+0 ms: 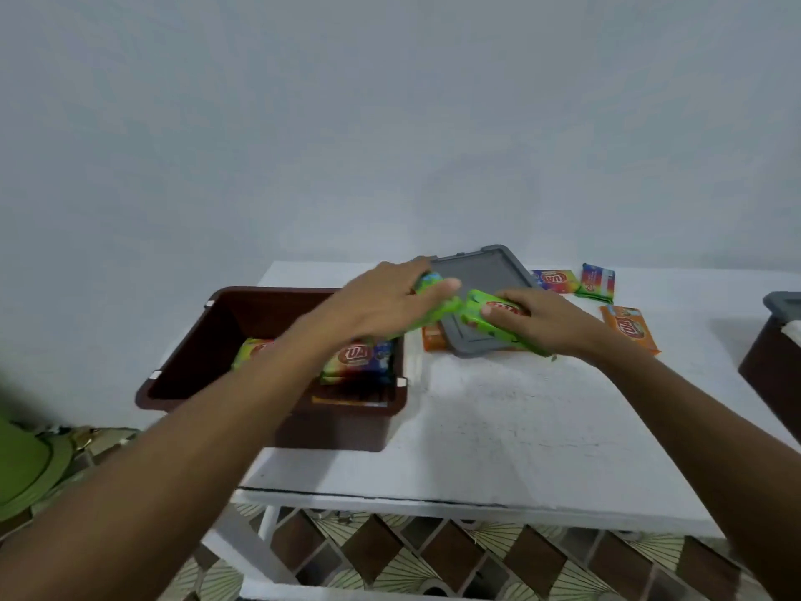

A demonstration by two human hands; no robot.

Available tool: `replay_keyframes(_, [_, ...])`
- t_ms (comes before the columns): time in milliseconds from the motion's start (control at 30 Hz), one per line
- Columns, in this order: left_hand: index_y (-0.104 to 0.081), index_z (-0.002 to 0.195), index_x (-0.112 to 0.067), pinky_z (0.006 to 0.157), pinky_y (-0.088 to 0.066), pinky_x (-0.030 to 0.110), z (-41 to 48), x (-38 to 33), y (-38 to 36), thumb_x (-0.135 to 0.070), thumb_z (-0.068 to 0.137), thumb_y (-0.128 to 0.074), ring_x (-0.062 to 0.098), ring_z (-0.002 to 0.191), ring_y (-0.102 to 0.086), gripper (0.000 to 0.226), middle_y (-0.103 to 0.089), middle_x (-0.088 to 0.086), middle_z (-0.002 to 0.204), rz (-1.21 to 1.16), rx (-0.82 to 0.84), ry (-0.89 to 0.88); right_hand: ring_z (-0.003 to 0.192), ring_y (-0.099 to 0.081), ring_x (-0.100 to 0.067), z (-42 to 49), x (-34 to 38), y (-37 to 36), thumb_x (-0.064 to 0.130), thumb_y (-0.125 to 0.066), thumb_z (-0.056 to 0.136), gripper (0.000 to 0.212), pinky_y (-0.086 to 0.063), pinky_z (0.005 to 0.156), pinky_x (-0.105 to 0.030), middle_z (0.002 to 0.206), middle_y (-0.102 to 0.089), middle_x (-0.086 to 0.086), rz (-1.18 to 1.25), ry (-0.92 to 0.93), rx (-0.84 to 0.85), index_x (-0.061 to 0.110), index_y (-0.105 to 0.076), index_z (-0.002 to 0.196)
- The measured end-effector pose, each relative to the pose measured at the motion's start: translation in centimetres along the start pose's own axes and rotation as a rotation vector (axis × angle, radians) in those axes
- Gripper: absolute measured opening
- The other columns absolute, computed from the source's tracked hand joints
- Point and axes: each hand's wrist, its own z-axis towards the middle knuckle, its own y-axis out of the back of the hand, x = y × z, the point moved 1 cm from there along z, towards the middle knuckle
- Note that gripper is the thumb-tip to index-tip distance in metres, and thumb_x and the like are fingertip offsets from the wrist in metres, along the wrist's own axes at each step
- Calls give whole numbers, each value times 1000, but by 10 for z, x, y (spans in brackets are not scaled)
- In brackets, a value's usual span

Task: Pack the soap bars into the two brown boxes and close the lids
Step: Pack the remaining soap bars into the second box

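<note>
My left hand [385,305] grips a green bar [440,313] just right of the open box [182,366]. My right hand [546,325] grips a second bar [481,325] - over the lid [485,271] on the surface [498,427].

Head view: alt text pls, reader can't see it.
A person's left-hand grip holds a green-wrapped soap bar and the right-hand grip another green bar, at a flat grey plastic lid on a white table. An open brown plastic box at left holds several wrapped bars; more lie loose at right, near a second brown box.
</note>
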Motion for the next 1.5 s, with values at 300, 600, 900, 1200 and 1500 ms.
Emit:
replay_keyframes(300, [-56, 98, -7, 52, -41, 17, -46, 158, 40, -24, 99, -53, -2, 53, -51, 17, -57, -9, 61, -44, 442, 46, 86, -64, -16, 37, 128, -36, 38, -54, 97, 20, -51, 72, -32, 100, -65, 3, 30, 132, 12, 21, -57, 108])
replay_keyframes(600, [-61, 119, -18, 78, -42, 26, -80, 198, 0, -30, 98, -53, 22, 99, -58, 26, -63, 6, 110, 219, 642, -23, 99, -59, -27, 58, 174, -120, 35, -51, 98, 25, -44, 74, -37, 110, -55, -1, -509, 163, 471, 30, -51, 122])
replay_keyframes(900, [-68, 115, -18, 90, -49, 34, -82, 203, 0, -26, 95, -57, 17, 104, -57, 24, -63, 0, 116, 226, 625, -21, 114, -54, -21, 58, 156, -154, 28, -53, 97, 35, -45, 98, -35, 129, -58, -3, -554, 85, 637, 22, -57, 131])
replay_keyframes(1200, [-69, 113, -15, 82, -52, 31, -82, 203, 0, -26, 95, -54, 15, 95, -60, 25, -66, 2, 110, 256, 613, -23, 118, -55, -20, 55, 156, -157, 29, -59, 94, 41, -48, 100, -37, 132, -58, -1, -588, 138, 494, 24, -54, 135])
replay_keyframes(1500, [-63, 124, -31, 85, -50, 42, -73, 211, 0, -35, 94, -56, 16, 111, -45, 31, -47, -4, 120, 342, 388, -115, 114, -54, -25, 59, 148, -154, 28, -55, 96, 41, -49, 91, -38, 133, -51, -7, -814, 188, 364, 23, -52, 137])
